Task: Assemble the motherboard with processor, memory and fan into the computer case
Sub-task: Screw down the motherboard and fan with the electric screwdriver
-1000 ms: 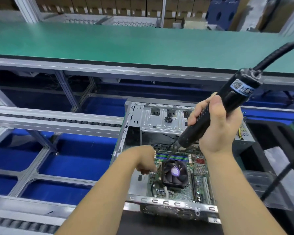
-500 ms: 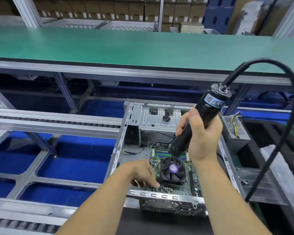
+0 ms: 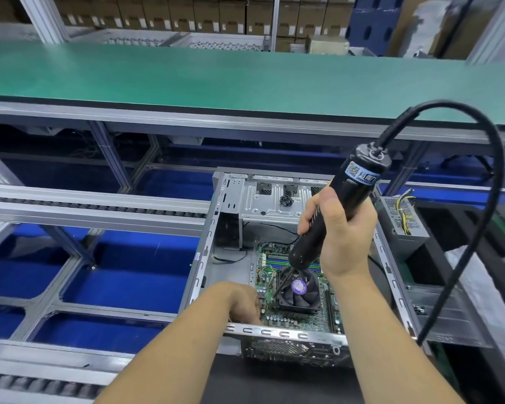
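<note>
Lying open-side up on the workstation, the computer case (image 3: pixel 216 228) holds the motherboard (image 3: pixel 318 319) flat on its floor, with the fan (image 3: pixel 298 290) mounted near the board's middle. The right hand (image 3: pixel 341 231) grips a black electric screwdriver (image 3: pixel 333 217) tilted over the case, its bit reaching down beside the fan's left edge, and a black cable (image 3: pixel 490 199) arcs from its top. The left hand (image 3: pixel 239 301) rests inside the case at the board's left edge, fingers curled downward; whether it holds anything cannot be told.
</note>
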### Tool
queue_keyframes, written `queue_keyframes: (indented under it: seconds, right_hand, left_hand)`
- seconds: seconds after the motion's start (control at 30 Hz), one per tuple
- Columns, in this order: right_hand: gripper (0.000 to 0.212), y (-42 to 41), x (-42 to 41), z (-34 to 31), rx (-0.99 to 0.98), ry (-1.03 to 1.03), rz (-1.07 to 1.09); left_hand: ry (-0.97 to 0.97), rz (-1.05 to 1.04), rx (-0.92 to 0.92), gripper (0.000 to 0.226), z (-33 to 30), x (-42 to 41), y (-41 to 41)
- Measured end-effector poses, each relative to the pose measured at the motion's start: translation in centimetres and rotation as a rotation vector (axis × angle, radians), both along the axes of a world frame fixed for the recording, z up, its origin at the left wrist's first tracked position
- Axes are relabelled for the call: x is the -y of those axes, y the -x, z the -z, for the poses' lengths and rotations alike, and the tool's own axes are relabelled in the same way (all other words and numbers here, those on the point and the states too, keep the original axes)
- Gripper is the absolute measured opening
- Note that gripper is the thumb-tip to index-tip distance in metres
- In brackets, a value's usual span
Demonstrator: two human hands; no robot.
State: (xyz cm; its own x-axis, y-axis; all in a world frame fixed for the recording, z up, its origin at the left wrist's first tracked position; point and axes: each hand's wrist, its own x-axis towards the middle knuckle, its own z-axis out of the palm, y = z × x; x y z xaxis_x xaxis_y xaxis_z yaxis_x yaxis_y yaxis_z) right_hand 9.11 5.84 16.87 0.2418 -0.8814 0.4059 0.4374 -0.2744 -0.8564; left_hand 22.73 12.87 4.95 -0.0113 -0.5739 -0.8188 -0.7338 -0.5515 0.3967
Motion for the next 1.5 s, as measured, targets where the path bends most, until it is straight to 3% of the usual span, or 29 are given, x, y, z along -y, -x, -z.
queue_keyframes:
  seconds: [0.17, 0.37, 0.53, 0.67, 0.8, 0.87, 1.0, 1.1, 1.27, 1.5]
  right_hand:
    - [0.04, -0.1, -0.7, 0.2, -0.069, 0.047, -0.129]
    - [0.011, -0.6, -0.6, -0.5, -0.154, 0.069, -0.376]
    - [0.037, -1.9, -1.1, 0.2, -0.21, 0.125, -0.206]
    - [0.034, -1.9, -1.2, 0.3, -0.205, 0.115, -0.317]
    - [0.039, -2.0, -0.8, -0.1, -0.216, 0.077, -0.276]
    - [0.046, -1.9, -0.6, -0.2, -0.214, 0.068, -0.257]
    - [0.057, -1.2, -0.1, -0.3, -0.176, 0.046, -0.226]
    - [0.059, -0.9, -0.1, -0.3, -0.159, 0.036, -0.22]
    - [0.058, -0.9, -0.2, -0.5, -0.138, 0.005, -0.215]
    - [0.055, -1.0, -0.3, -0.7, -0.15, 0.016, -0.215]
  left_hand:
    - [-0.032, -0.09, -0.056, 0.072, 0.3, 0.4, -0.2]
    - [-0.107, -0.034, -0.048, 0.069, 0.4, 0.6, -0.3]
    - [-0.153, -0.063, -0.096, 0.069, 0.5, 0.5, -0.4]
    - [0.044, -0.178, -0.169, 0.037, 0.3, 0.8, -0.7]
    - [0.431, -0.362, -0.321, 0.037, 0.2, 1.0, -0.3]
    - [0.533, -0.359, -0.334, 0.033, 0.1, 1.0, -0.3]
    - [0.476, -0.328, -0.289, 0.027, 0.9, 1.1, -0.7]
    - [0.604, -0.472, -0.173, 0.016, 1.0, 2.3, -0.8]
    - [0.645, -0.387, 0.042, 0.029, 0.6, 4.5, -1.3]
    - [0.605, -0.459, -0.022, 0.037, 1.4, 4.9, -1.2]
